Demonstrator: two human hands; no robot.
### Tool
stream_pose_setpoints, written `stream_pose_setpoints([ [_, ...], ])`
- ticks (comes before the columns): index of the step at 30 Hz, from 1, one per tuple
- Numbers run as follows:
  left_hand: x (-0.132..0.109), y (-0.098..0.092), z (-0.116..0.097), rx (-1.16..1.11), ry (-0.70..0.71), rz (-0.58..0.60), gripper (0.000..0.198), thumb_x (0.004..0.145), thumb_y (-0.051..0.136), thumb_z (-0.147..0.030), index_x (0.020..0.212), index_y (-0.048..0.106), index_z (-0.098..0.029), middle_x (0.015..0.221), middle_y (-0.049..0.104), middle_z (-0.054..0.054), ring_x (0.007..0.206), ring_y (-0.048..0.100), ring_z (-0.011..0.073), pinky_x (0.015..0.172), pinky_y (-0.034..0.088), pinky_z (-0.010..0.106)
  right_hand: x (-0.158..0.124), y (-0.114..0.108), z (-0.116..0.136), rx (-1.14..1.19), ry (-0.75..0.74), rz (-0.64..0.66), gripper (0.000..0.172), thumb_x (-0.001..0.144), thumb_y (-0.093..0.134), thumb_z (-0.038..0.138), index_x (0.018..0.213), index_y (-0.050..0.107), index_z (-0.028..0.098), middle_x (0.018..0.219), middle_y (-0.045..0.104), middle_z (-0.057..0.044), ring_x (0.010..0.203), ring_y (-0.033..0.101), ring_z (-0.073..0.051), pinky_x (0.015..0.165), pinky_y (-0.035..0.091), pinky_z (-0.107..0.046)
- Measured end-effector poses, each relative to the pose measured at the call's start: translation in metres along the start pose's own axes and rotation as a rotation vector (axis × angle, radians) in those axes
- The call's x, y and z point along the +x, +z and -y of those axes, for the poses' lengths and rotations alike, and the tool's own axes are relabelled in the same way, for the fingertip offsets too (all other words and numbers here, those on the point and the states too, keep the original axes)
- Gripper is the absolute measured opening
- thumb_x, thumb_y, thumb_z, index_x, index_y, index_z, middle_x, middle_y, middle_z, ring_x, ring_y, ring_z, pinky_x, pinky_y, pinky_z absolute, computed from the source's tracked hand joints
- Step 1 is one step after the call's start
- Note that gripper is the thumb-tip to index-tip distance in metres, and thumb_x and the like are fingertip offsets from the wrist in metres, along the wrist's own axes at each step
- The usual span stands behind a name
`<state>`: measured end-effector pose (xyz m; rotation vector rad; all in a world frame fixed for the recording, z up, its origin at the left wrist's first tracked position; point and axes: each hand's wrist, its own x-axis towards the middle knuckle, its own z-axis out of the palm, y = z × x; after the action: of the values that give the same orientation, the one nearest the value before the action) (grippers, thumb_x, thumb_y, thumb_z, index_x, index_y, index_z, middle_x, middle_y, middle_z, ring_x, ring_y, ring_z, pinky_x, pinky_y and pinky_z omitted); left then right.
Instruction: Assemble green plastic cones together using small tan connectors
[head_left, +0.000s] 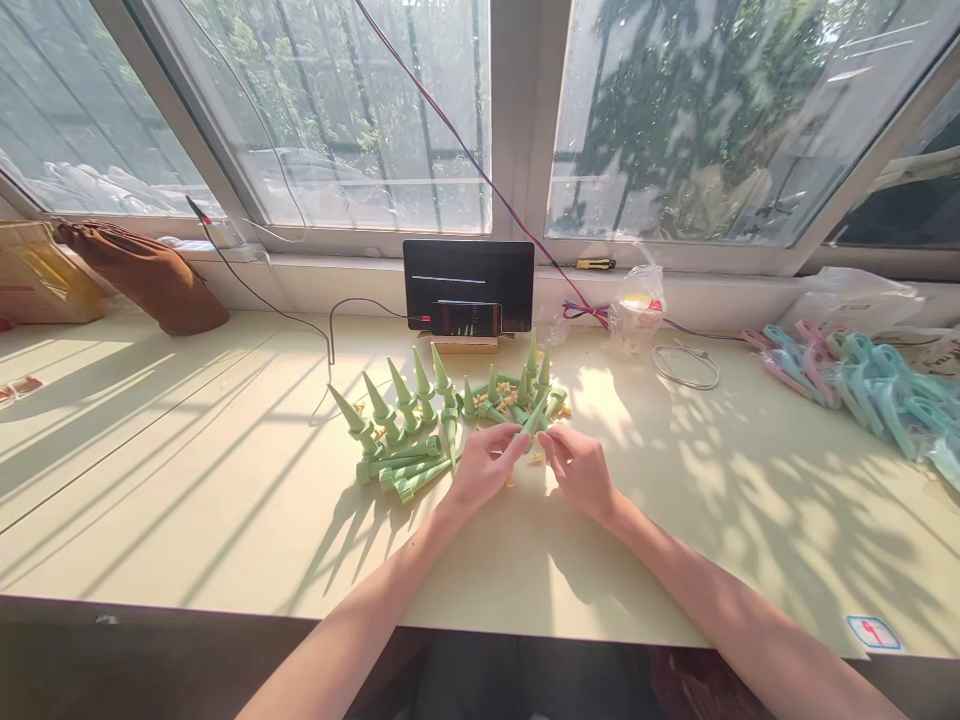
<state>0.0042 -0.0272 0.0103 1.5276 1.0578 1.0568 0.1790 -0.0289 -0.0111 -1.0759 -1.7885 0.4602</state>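
My left hand [484, 465] is closed around a green plant watering spike [535, 420], which tilts up to the right over the table. Close beside it, my right hand [579, 468] has thumb and fingers pinched together near the spike's lower end. Whatever sits between those fingertips is too small to make out. To the left, several pointed green spikes [403, 396] stand in a row, and others [424, 483] lie on their sides in front. More green pieces lie behind my hands, mixed with small yellow parts [536, 459].
A tablet [469, 262] with a phone [466, 319] before it leans at the window. Pastel plastic items [874, 385] in clear bags lie at right, near a coiled white cable [685, 368]. A brown pouch [154, 275] rests at left; black cable [285, 315] crosses behind.
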Motion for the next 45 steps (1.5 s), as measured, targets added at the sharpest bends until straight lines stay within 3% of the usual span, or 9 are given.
stream_pose_setpoints([
  [6,0.000,-0.002,0.004,-0.008,0.014,0.046,0.036,0.088,0.062,-0.048,0.102,0.074,-0.017,0.067,0.058,0.001,0.053,0.047,0.0086,0.044,0.042,0.019,-0.002,-0.002,0.007,0.125,0.112,0.012,0.035,0.096,0.048,0.037,0.065,0.046,0.020,0.054,0.039,0.005,0.049,0.033,-0.009,0.048,0.028,-0.025],
  [11,0.001,-0.002,0.009,0.015,0.007,0.019,0.042,0.085,0.066,-0.049,0.107,0.073,-0.014,0.067,0.060,0.001,0.056,0.052,0.0108,0.048,0.047,0.021,-0.001,-0.001,0.012,0.398,0.341,0.044,0.040,0.093,0.053,0.047,0.064,0.047,0.020,0.049,0.043,0.005,0.043,0.038,-0.009,0.044,0.031,-0.024],
  [17,0.001,-0.002,0.010,0.077,0.051,0.016,0.042,0.085,0.065,-0.047,0.113,0.072,-0.017,0.066,0.060,0.001,0.055,0.054,0.0116,0.048,0.051,0.022,0.006,-0.005,0.009,0.778,0.659,0.171,0.048,0.078,0.068,0.061,0.064,0.051,0.019,0.048,0.042,0.007,0.031,0.028,-0.004,0.033,0.014,-0.021],
  [25,0.001,-0.004,0.010,0.151,0.177,0.071,0.032,0.090,0.061,-0.038,0.114,0.072,-0.020,0.101,0.068,0.008,0.068,0.057,0.0117,0.056,0.055,0.022,0.012,-0.015,-0.001,1.080,0.881,0.418,0.036,0.072,0.075,0.042,0.063,0.053,0.015,0.051,0.038,0.009,0.035,0.017,0.000,0.031,0.009,-0.016],
  [31,0.002,0.001,0.010,0.153,0.133,-0.005,0.037,0.089,0.062,-0.042,0.115,0.071,-0.017,0.093,0.070,0.008,0.066,0.060,0.0137,0.048,0.052,0.022,0.011,-0.009,0.006,0.892,0.825,0.284,0.044,0.076,0.071,0.055,0.064,0.055,0.016,0.047,0.041,0.007,0.032,0.025,-0.002,0.031,0.014,-0.018],
  [34,0.002,0.001,0.009,0.135,0.093,-0.029,0.041,0.088,0.062,-0.045,0.115,0.070,-0.015,0.090,0.072,0.009,0.067,0.063,0.0153,0.048,0.051,0.022,0.008,-0.005,0.011,0.682,0.636,0.160,0.049,0.083,0.062,0.063,0.064,0.052,0.019,0.049,0.044,0.005,0.033,0.033,-0.006,0.032,0.023,-0.021],
  [38,0.002,0.000,0.006,0.099,0.060,-0.055,0.038,0.089,0.061,-0.046,0.108,0.072,-0.015,0.089,0.073,0.008,0.071,0.065,0.0162,0.052,0.050,0.022,0.003,-0.004,0.013,0.376,0.357,0.122,0.042,0.091,0.056,0.054,0.068,0.052,0.020,0.058,0.051,0.002,0.047,0.047,-0.011,0.045,0.039,-0.025],
  [41,0.002,-0.001,0.004,0.066,0.045,-0.072,0.038,0.088,0.062,-0.047,0.105,0.073,-0.015,0.088,0.074,0.008,0.070,0.065,0.0162,0.053,0.049,0.022,0.002,-0.004,0.011,0.242,0.188,0.122,0.039,0.095,0.052,0.047,0.066,0.048,0.021,0.060,0.050,0.002,0.052,0.046,-0.012,0.052,0.038,-0.026],
  [45,0.002,0.000,0.004,0.053,0.041,-0.053,0.040,0.088,0.061,-0.049,0.107,0.073,-0.016,0.084,0.073,0.007,0.065,0.063,0.0152,0.051,0.047,0.022,0.001,-0.003,0.008,0.189,0.122,0.107,0.038,0.096,0.050,0.045,0.066,0.047,0.021,0.060,0.048,0.002,0.054,0.043,-0.012,0.054,0.035,-0.026],
])
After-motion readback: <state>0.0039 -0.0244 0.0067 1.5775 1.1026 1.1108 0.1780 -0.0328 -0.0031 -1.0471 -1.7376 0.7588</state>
